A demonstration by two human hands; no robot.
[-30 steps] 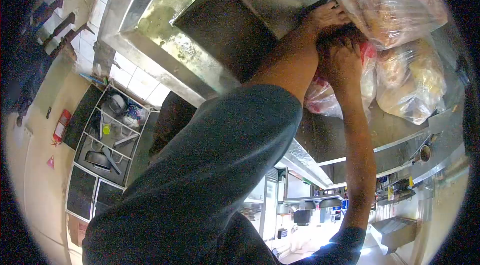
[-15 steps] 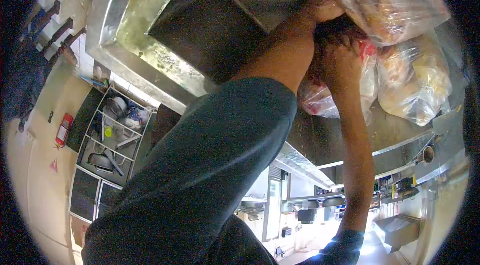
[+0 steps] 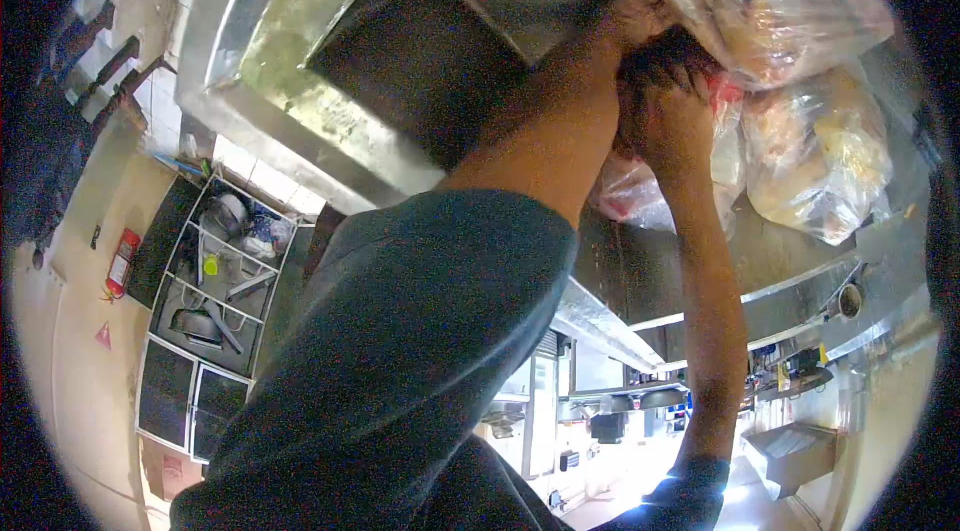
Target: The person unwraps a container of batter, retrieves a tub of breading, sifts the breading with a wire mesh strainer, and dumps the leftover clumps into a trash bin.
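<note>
My left hand reaches up beside a large clear plastic bag of pale, reddish food. Its fingers look curled, and what they hold is hidden in shadow. Just below it, my right hand has its fingers bent over a clear plastic bag with red parts, closed on its upper part. The two hands are close together, with a dark gap between them. A third clear bag with pale yellowish contents lies to the right of my right hand. I cannot tell exactly what food is inside the bags.
A metal surface lies under the bags, and a stained metal ledge runs along the left. A shelf rack with pans and a red fire extinguisher stand at the left. A metal box appears at lower right.
The view has shifted slightly, so the bags and hands sit a little further left. My right hand's fingers have moved slightly over the bag; both hands stay close together.
</note>
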